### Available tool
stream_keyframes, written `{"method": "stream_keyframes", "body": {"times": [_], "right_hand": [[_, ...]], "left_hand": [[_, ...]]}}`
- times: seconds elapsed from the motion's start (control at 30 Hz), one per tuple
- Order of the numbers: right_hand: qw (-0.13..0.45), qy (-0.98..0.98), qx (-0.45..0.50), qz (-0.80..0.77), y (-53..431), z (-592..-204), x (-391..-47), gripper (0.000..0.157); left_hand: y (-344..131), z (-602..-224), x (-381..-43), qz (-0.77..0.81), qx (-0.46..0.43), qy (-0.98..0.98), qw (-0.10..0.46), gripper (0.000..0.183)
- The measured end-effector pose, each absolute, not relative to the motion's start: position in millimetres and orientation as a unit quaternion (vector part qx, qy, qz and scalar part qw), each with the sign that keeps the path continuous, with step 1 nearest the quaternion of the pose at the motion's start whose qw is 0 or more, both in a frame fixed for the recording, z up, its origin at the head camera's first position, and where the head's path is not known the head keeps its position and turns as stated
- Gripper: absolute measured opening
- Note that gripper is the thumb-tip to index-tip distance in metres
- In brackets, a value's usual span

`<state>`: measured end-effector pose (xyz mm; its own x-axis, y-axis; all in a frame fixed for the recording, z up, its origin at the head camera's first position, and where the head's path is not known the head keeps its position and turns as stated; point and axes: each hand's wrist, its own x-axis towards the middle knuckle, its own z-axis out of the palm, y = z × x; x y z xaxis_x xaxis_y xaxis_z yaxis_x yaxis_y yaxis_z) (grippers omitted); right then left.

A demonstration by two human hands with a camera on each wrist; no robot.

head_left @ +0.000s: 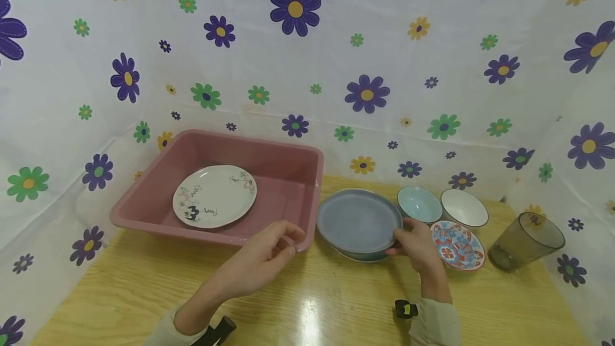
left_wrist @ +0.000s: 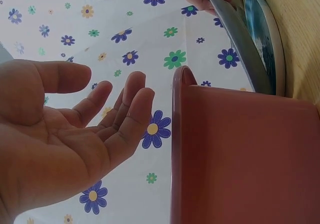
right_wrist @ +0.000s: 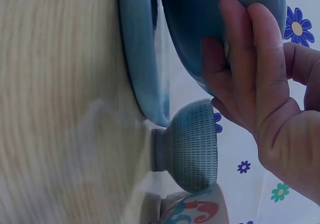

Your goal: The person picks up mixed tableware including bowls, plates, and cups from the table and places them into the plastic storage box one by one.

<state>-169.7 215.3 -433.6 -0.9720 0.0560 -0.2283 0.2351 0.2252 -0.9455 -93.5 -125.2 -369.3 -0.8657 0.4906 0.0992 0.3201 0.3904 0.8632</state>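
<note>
My right hand (head_left: pixel 414 242) grips the right rim of a blue-grey plate (head_left: pixel 357 220), thumb on top and fingers underneath. In the right wrist view this plate (right_wrist: pixel 192 28) stands tilted, its near side raised off a second blue plate (right_wrist: pixel 140 58) on the table. My left hand (head_left: pixel 259 260) hovers at the front right corner of a pink basin (head_left: pixel 314 191), fingers loosely bent and holding nothing. Inside the basin lies a white oval plate (head_left: pixel 216 196) with drawings on it.
Right of the plates stand a light blue bowl (head_left: pixel 419 204), a white bowl (head_left: pixel 464 207) and a red-and-blue patterned bowl (head_left: pixel 457 245). A brown see-through cup (head_left: pixel 523 242) leans at the table's right side. A flowered curtain (head_left: pixel 336 57) hangs behind.
</note>
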Motion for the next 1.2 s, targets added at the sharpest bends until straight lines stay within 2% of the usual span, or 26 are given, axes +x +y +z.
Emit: {"method": "stream_keyframes", "body": {"times": [0.53, 1.2], "right_hand": [[0.076, 0.783, 0.057, -0.614, 216.3, -421.1, -165.2, 0.057], [0.061, 0.785, 0.072, -0.612, 238.3, -401.4, -158.7, 0.064]], "left_hand": [[-123.7, -367.0, -95.1, 0.492, 0.247, 0.830, 0.085, 0.026], [-123.7, -371.8, -97.1, 0.492, 0.240, 0.833, 0.080, 0.026]]}}
